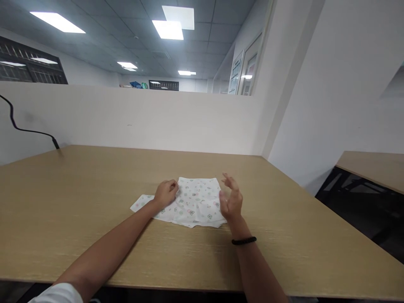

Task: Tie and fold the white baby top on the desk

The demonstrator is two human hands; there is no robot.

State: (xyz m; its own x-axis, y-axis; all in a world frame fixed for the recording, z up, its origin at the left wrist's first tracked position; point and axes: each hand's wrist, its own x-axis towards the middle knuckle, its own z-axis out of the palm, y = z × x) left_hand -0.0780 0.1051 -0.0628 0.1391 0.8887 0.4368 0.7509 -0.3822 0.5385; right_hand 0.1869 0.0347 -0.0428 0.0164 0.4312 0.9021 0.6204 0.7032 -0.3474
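Observation:
A small white garment (197,200), printed with little green and pink figures, lies spread on the table in front of me. A sleeve-like flap (142,203) sticks out at its left, partly covered by my left forearm. My left hand (166,193) rests at the garment's left side with its fingers curled and closed on the fabric; the fingertips are partly hidden. At the right edge, my right hand (232,198) is raised with fingers apart and nothing held. A black band (244,240) circles my right wrist.
The wooden table (94,176) meets a low white partition (164,122) at its back. A black cable (31,131) hangs down at the far left. Another table (375,168) stands to the right, beyond a gap beside the white wall (331,92).

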